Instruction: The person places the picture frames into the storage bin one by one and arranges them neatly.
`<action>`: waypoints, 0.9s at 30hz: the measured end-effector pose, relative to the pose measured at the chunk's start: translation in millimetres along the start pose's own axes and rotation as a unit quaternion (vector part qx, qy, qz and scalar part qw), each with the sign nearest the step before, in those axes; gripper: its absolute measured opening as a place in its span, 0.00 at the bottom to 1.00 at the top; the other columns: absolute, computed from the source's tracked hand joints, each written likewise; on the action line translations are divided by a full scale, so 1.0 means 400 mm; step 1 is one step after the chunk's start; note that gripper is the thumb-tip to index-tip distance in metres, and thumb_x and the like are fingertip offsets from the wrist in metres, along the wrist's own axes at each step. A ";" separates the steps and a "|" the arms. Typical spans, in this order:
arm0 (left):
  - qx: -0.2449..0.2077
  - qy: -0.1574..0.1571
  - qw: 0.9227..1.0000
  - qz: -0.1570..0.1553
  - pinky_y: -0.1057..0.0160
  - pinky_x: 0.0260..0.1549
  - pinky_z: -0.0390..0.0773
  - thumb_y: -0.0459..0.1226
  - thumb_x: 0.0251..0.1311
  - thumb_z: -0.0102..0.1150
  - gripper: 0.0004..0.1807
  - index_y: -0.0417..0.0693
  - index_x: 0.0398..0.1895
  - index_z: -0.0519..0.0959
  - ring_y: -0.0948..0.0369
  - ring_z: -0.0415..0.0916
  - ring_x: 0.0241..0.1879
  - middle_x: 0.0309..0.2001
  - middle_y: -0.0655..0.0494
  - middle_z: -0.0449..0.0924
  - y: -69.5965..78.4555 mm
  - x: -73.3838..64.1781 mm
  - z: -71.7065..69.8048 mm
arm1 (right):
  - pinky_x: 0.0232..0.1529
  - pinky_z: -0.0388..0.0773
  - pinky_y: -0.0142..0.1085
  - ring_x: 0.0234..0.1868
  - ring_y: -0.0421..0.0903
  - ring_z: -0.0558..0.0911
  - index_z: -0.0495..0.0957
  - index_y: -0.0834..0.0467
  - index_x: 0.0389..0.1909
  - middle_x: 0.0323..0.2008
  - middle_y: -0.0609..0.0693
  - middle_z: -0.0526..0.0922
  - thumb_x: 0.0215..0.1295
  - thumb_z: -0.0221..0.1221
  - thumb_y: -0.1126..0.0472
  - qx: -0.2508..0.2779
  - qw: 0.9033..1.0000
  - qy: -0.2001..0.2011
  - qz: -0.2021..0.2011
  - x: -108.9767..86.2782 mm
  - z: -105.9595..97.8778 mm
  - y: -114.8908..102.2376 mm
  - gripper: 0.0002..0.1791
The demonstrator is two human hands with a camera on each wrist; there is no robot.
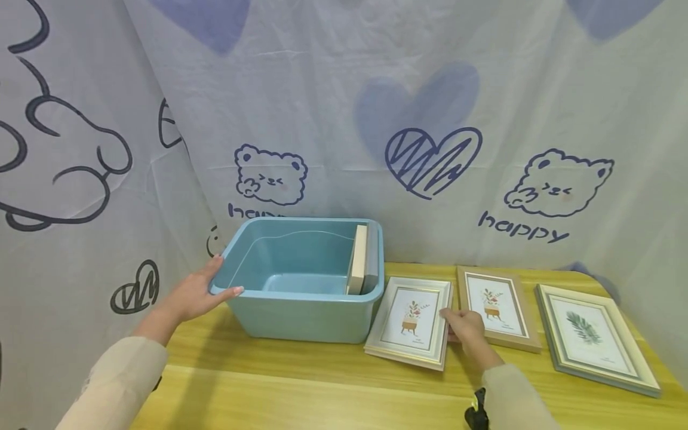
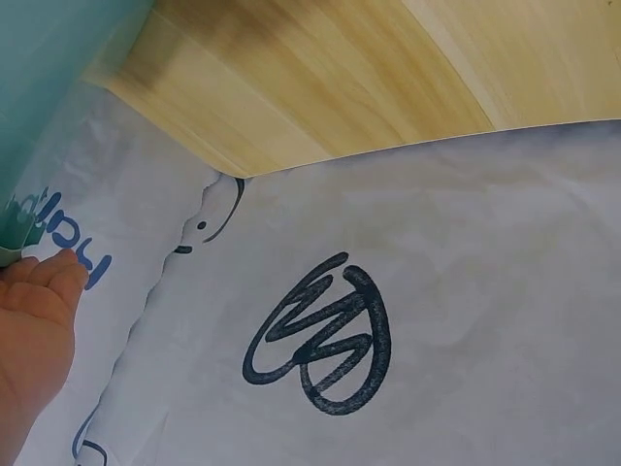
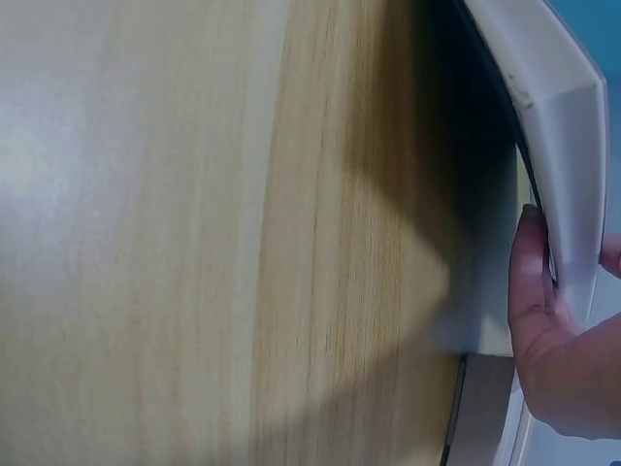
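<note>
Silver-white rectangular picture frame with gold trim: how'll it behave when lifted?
The silver-white frame is probably stiff: its borders look straight. It may droop leftward, since the right hand pinches only its right side. Rolling seems unlikely given its flat, cornered shape.

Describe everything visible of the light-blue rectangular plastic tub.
The light-blue rectangular plastic tub is open-topped, with a protruding rim and walls narrowing downward. It stands upright on the yellowish wood-grain table. The left hand grips its rim at the front left corner. Inside its right end, a slim cream slab and a slim grey slab stand on edge.
</note>
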State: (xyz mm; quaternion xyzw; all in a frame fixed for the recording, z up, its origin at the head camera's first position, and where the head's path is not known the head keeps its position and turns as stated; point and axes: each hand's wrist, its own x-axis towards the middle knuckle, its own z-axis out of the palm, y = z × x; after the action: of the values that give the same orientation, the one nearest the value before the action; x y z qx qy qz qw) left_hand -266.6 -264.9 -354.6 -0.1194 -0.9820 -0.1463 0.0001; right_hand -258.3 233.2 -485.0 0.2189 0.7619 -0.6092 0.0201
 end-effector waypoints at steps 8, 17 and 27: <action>0.008 -0.007 1.000 0.001 0.34 0.59 0.60 0.62 0.58 0.48 0.52 0.33 0.71 0.44 0.32 0.53 0.65 0.69 0.30 0.46 0.000 0.007 -0.004 | 0.20 0.80 0.31 0.16 0.37 0.75 0.69 0.76 0.43 0.17 0.46 0.74 0.57 0.54 0.61 0.004 1.000 -0.011 -0.002 0.000 -0.001 0.001 0.21; 0.010 -0.006 1.000 0.006 0.34 0.57 0.62 0.61 0.58 0.48 0.52 0.31 0.71 0.44 0.32 0.56 0.63 0.69 0.28 0.48 -0.004 0.014 -0.006 | 0.20 0.81 0.39 0.15 0.42 0.77 0.46 0.69 0.69 0.23 0.54 0.78 0.55 0.52 0.66 -0.013 0.997 -0.073 -0.028 0.008 -0.010 -0.004 0.41; 0.007 -0.008 1.000 0.006 0.34 0.57 0.62 0.61 0.59 0.48 0.52 0.31 0.71 0.44 0.31 0.57 0.62 0.68 0.28 0.48 -0.011 0.023 -0.007 | 0.23 0.82 0.44 0.15 0.46 0.79 0.19 0.51 0.70 0.21 0.56 0.80 0.54 0.53 0.68 -0.015 0.981 -0.191 -0.020 0.003 -0.030 0.005 0.57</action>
State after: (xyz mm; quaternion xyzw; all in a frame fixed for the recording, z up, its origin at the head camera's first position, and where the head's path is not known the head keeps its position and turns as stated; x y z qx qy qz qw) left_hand -276.8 -267.7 -352.7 -0.1269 -0.9822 -0.1380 -0.0058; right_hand -255.9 245.2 -483.9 0.0828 0.7576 -0.6284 0.1558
